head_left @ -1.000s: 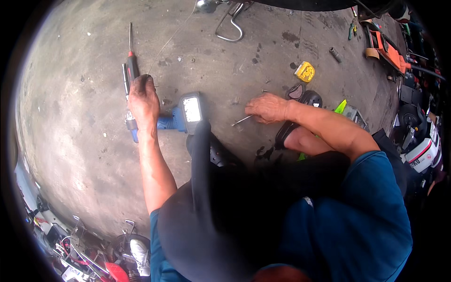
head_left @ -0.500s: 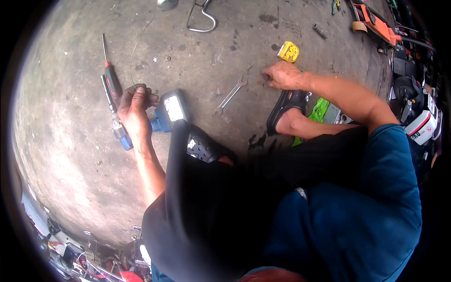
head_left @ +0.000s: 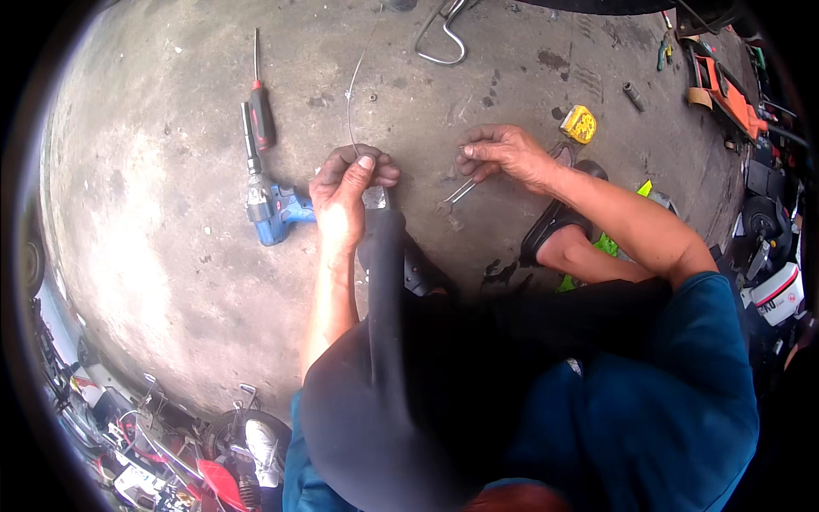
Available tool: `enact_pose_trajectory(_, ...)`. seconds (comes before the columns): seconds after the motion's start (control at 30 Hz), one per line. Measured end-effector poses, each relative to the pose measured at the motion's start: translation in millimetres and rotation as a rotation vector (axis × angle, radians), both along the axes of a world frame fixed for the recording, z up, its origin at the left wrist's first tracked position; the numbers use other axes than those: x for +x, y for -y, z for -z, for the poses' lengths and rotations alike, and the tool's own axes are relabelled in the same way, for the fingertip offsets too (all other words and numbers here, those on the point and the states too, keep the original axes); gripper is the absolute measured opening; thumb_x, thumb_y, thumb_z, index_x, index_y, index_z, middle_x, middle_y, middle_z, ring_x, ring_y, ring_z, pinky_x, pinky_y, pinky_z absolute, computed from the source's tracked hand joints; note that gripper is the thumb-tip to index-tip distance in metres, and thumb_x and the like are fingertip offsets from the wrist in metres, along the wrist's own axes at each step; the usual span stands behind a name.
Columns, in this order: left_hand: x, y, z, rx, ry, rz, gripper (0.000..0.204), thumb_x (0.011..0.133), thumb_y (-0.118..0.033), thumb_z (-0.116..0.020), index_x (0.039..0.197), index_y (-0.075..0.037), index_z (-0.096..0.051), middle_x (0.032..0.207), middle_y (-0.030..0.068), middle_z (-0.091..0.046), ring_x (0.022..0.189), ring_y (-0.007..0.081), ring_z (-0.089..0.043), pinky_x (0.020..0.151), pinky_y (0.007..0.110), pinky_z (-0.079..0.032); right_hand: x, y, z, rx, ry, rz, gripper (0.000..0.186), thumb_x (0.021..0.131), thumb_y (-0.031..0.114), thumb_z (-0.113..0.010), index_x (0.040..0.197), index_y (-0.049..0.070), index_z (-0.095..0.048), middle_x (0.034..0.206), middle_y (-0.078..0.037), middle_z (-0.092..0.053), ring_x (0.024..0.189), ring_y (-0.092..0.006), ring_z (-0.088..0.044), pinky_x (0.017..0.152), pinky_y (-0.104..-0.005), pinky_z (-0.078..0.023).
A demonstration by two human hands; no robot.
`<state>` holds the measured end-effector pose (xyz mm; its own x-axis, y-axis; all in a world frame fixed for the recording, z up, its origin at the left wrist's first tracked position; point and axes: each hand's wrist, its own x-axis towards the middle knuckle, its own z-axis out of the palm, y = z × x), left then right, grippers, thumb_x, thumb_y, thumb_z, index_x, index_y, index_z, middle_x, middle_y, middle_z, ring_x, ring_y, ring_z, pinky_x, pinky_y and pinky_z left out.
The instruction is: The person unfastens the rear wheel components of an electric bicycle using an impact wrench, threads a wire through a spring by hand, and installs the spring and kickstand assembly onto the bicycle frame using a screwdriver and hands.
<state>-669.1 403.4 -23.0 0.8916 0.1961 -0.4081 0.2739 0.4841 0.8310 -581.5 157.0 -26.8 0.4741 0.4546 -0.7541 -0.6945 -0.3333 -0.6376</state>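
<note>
My left hand (head_left: pixel 345 183) is closed, with a thin wire (head_left: pixel 351 102) pinched between thumb and fingers; the wire curves up and away over the concrete. My right hand (head_left: pixel 508 154) is also closed, thumb against fingertips. Whatever sits in that pinch is too small to name. Just under the right fingers lies a silver open-end wrench (head_left: pixel 461 191), partly covered by them. Beside my left hand rests a blue cordless power tool (head_left: pixel 271 213) fitted with a long socket; the hand and a dark trouser leg hide part of it.
A red-and-black screwdriver (head_left: pixel 261 111) lies at left. Beyond my right hand sits a yellow tape measure (head_left: pixel 579 124), with a metal socket (head_left: pixel 633 96) farther off. A bent metal rod (head_left: pixel 444 51) lies at the far side, an orange floor jack (head_left: pixel 725 98) at far right. Motorcycles (head_left: pixel 230 478) crowd the lower left.
My right hand has left the floor near the tape measure and moved toward my left hand, its fingers now pinched over the wrench. The left hand keeps the wire. The whole view has shifted.
</note>
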Motion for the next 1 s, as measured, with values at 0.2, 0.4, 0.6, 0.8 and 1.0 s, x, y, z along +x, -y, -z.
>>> enact_pose_trajectory(0.2,2,3,-3,-0.058,0.046,-0.047,0.019,0.090,-0.010,-0.056,0.096,0.008,-0.058,0.085,0.0176,-0.064,0.074,0.0236,-0.066,0.067,0.033,-0.055,0,-39,-10,0.209,-0.082,0.082,0.037,0.088,0.023,-0.063,0.115,-0.001,-0.056,0.099,-0.010,-0.063,0.088,-0.0181,-0.063,0.076,-0.0295,-0.053)
enact_pose_trajectory(0.4,2,4,-3,-0.055,0.040,-0.041,0.019,0.089,-0.010,-0.057,0.095,0.009,-0.059,0.085,0.0176,-0.064,0.073,0.0236,-0.066,0.067,0.032,-0.055,2,-42,-11,0.234,-0.112,0.099,0.032,0.089,0.018,-0.061,0.114,-0.002,-0.056,0.100,-0.011,-0.064,0.089,-0.0202,-0.063,0.077,-0.0316,-0.053)
enact_pose_trajectory(0.6,7,5,-7,-0.074,0.030,-0.049,0.021,0.089,-0.010,-0.057,0.096,0.010,-0.059,0.086,0.0181,-0.064,0.073,0.0241,-0.066,0.067,0.032,-0.055,4,-42,-11,0.255,-0.105,0.099,0.033,0.089,0.019,-0.061,0.115,-0.001,-0.056,0.101,-0.012,-0.063,0.090,-0.0198,-0.063,0.078,-0.0317,-0.053)
enact_pose_trajectory(0.8,7,3,-8,-0.088,0.030,-0.064,0.023,0.088,-0.012,-0.058,0.096,0.010,-0.058,0.086,0.0183,-0.064,0.073,0.0243,-0.066,0.068,0.031,-0.054,3,-44,-11,0.313,-0.233,0.113,0.034,0.089,0.019,-0.060,0.118,0.001,-0.054,0.097,-0.006,-0.062,0.086,-0.0151,-0.062,0.075,-0.0279,-0.052)
enact_pose_trajectory(1.0,6,1,-9,-0.096,0.035,-0.081,0.022,0.087,-0.012,-0.059,0.095,0.009,-0.058,0.085,0.0185,-0.064,0.073,0.0249,-0.065,0.067,0.033,-0.054,2,-42,-7,0.364,-0.314,0.155,0.035,0.090,0.016,-0.058,0.121,0.000,-0.052,0.099,-0.007,-0.063,0.087,-0.0166,-0.063,0.076,-0.0294,-0.053)
